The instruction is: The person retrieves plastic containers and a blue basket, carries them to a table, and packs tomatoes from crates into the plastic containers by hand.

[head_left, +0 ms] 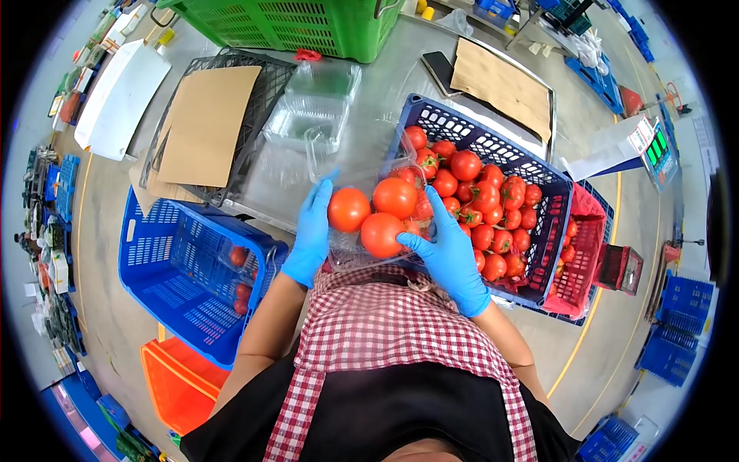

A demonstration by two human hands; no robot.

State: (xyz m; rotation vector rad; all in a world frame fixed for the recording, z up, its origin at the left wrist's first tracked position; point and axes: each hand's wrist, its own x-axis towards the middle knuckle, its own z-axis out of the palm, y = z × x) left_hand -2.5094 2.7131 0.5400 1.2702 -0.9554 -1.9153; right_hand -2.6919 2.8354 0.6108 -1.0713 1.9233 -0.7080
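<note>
Both my hands wear blue gloves and hold a clear plastic clamshell box [350, 258] at the table's near edge. Inside are a left tomato [349, 209], a back tomato [394, 197] and a front tomato [382, 235]; more red shows behind the plastic at the right. My left hand [310, 235] grips the box's left side. On the right side, my right hand [454, 258] closes round the box, its thumb against the front tomato. The raised lid [354, 154] points away from me. Right of it, a dark blue crate [558, 208] holds several loose tomatoes.
Clear plastic boxes [308, 115] lie on the metal table [269, 173], near a green crate [300, 27]. Cardboard [208, 123] covers a black rack at left. A phone [440, 73] lies behind the crate. A blue basket [192, 269] and an orange crate [173, 377] stand at lower left.
</note>
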